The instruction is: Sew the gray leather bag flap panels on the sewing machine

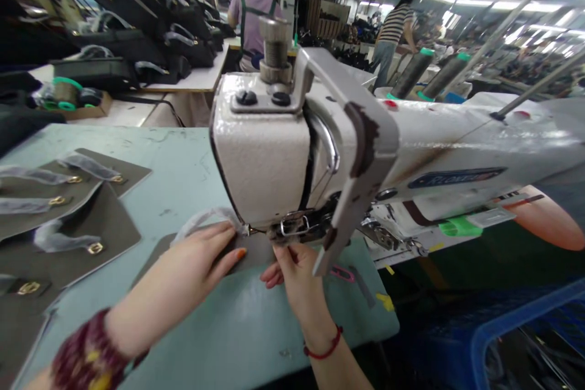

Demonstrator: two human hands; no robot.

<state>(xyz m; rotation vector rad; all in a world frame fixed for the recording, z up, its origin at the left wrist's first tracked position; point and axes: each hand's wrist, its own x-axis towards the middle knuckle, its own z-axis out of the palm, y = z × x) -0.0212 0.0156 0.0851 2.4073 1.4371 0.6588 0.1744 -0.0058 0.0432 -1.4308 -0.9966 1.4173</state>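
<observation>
A grey-brown leather-like panel (256,251) lies under the head of a white sewing machine (262,158). My left hand (208,256) rests flat on it, fingers stretched toward the needle area and thumb apart. Beside those fingertips is a plastic-wrapped strap (205,218) with a metal fitting, attached to the panel. My right hand (292,265) pinches the panel's near right edge between thumb and fingers, close to the presser foot. The machine's grey guard arm partly covers that hand, and the needle point is hidden.
Similar panels (109,213) with wrapped straps and gold-coloured fittings overlap on the table's left. Pink-handled snips (342,273) lie right of my right hand. A blue crate (479,341) stands at lower right. Thread cones (414,73) rise behind the machine; two people work farther back.
</observation>
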